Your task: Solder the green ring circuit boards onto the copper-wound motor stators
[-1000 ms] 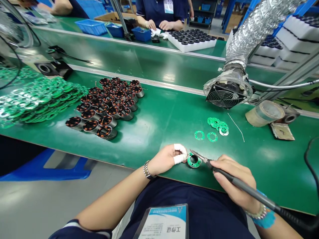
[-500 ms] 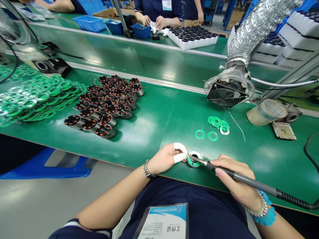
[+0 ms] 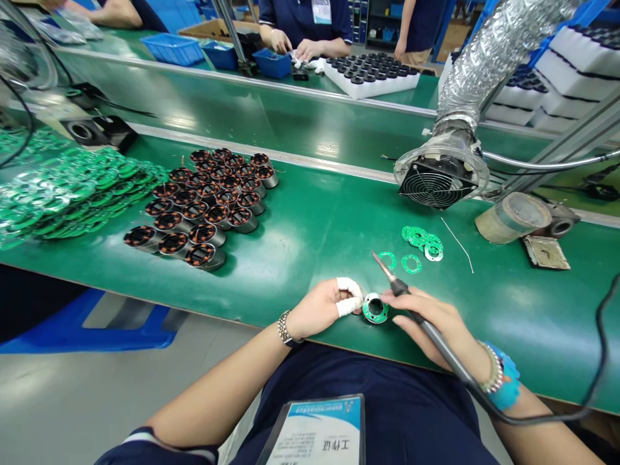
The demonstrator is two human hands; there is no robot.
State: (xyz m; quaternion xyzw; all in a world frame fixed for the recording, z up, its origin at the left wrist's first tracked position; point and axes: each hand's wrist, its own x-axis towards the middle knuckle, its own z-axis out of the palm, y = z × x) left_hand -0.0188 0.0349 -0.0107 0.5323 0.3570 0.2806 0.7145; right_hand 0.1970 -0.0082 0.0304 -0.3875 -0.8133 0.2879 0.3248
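In the head view my left hand (image 3: 325, 303), with white tape on its thumb and index finger, pinches the left edge of a green ring-shaped circuit board (image 3: 368, 315) with a dark centre. What lies beneath the board is hard to make out. My right hand (image 3: 438, 323) is wrapped round a soldering iron (image 3: 433, 336). The iron's tip points up and to the left, above the bench and apart from the held board. A fingertip of that hand is close to the board's right edge. Loose ring boards (image 3: 411, 263) lie just beyond the iron.
Several copper-wound stators (image 3: 206, 255) stand in rows left of centre, beside a big heap of circuit boards (image 3: 77, 187). At right are a fume fan (image 3: 433, 184), a solder wire (image 3: 456, 244), a round tub (image 3: 513, 218) and an iron stand (image 3: 546, 252). A co-worker (image 3: 305, 32) sits opposite.
The soldering iron's tip has lifted off the board and swung up and away, with the handle now steeper. My left hand stays at the board's edge.
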